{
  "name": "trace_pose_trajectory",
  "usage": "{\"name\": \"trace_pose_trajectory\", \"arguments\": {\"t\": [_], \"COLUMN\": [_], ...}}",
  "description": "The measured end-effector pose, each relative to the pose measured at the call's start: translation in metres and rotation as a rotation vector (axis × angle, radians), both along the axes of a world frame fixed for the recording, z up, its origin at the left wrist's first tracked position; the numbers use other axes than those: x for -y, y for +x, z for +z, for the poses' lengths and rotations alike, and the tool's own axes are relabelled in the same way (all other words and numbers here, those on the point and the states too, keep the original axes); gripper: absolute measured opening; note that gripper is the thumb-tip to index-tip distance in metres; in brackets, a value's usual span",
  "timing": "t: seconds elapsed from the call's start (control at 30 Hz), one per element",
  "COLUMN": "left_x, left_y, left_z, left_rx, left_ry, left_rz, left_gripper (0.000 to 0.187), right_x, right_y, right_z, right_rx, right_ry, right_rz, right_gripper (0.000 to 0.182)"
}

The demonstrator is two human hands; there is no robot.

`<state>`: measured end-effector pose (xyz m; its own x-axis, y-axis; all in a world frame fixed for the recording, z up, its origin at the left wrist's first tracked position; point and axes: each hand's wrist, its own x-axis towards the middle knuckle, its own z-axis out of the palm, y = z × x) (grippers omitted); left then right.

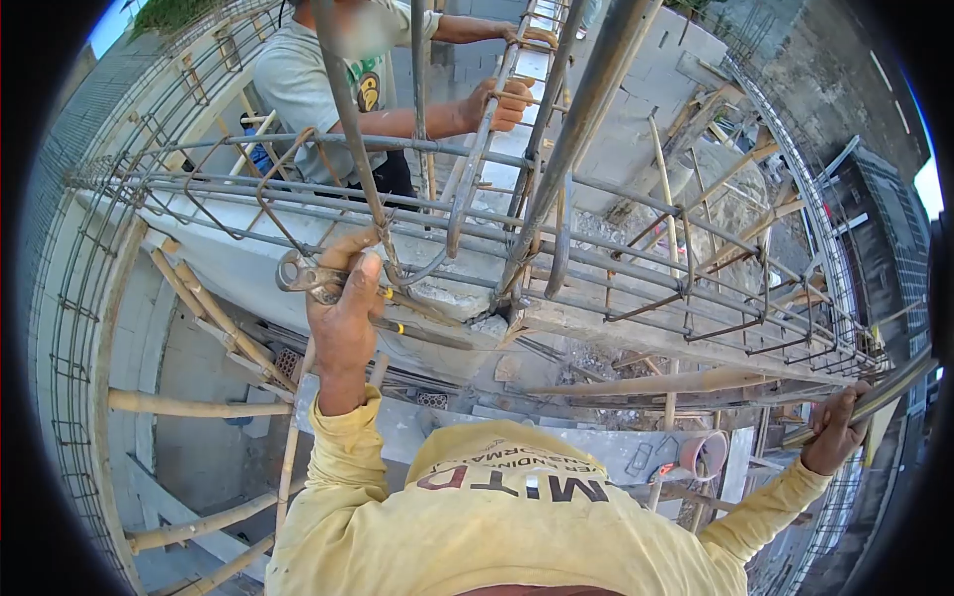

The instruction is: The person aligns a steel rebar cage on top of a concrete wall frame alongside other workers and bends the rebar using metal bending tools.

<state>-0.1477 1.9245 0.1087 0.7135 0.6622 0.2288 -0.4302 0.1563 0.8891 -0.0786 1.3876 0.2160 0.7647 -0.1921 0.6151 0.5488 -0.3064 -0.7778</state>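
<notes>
My left hand (343, 318) is closed around a pair of pincers (323, 281), whose rounded jaws point left. Yellow bands show on the handles beside my fingers. The hand is close to an upright steel bar (353, 129), where it meets the horizontal rebar cage (397, 204). Far out to the right, my right hand (837, 429) is wrapped around a long bar (894, 387), which looks curved in this wide view. Yellow sleeves cover both my arms.
Across the cage a person in a light shirt (288, 79) grips an upright rebar cage (487, 124) with both hands. Bamboo poles (189, 402) stand below left. A reddish bucket (704, 454) rests on a board lower right. More rebar (805, 189) runs along the right.
</notes>
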Motion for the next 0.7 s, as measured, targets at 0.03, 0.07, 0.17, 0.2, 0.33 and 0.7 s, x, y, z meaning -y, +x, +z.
{"name": "trace_pose_trajectory", "arguments": {"t": [0.03, 0.07, 0.17, 0.2, 0.33, 0.7], "left_x": [0.005, 0.003, -0.001, 0.002, 0.014, 0.032], "left_y": [0.001, -0.001, -0.004, -0.005, -0.003, 0.008], "left_z": [0.002, 0.001, 0.004, 0.004, -0.014, 0.008], "left_rx": [-0.028, -0.076, -0.196, -0.243, -0.269, -0.024], "left_ry": [0.017, 0.145, 0.395, 0.411, 0.379, 0.112], "left_rz": [0.012, 0.055, 0.15, 0.138, 0.184, 0.287], "left_gripper": [0.028, 0.029, 0.032, 0.032, 0.03, 0.039], "right_x": [-0.009, -0.014, -0.02, -0.016, -0.002, -0.039], "right_y": [-0.004, -0.007, -0.009, -0.007, 0.015, 0.055], "right_z": [-0.008, -0.009, 0.004, 0.01, 0.02, -0.006], "right_rx": [0.016, 0.013, -0.008, -0.006, -0.013, -0.066], "right_ry": [0.026, -0.004, -0.089, -0.154, -0.305, -0.119], "right_rz": [-0.007, -0.042, -0.155, -0.196, -0.252, 0.084], "right_gripper": [0.019, 0.02, 0.019, 0.019, 0.017, 0.022]}}
